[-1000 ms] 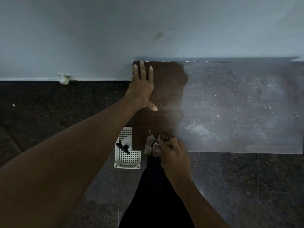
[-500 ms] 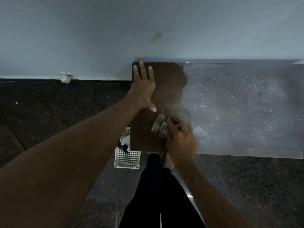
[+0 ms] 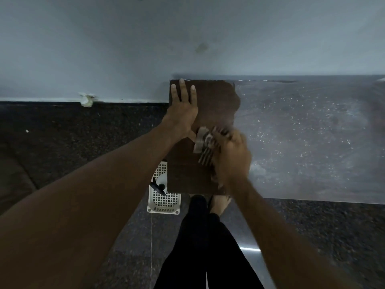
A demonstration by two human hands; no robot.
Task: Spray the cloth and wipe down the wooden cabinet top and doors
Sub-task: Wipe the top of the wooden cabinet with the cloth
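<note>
Meanwhile, left hand (image 3: pixel 183 113) lies flat, fingers spread, on the cabinet top (image 3: pixel 218 101); right hand (image 3: pixel 231 161) clutches the cloth (image 3: pixel 205 146).

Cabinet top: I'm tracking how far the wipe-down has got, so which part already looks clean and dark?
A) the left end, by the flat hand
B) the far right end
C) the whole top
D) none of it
A: the cabinet top shows bare dark wood only around the left hand, while grey dust covers everything right of the cloth.
</note>
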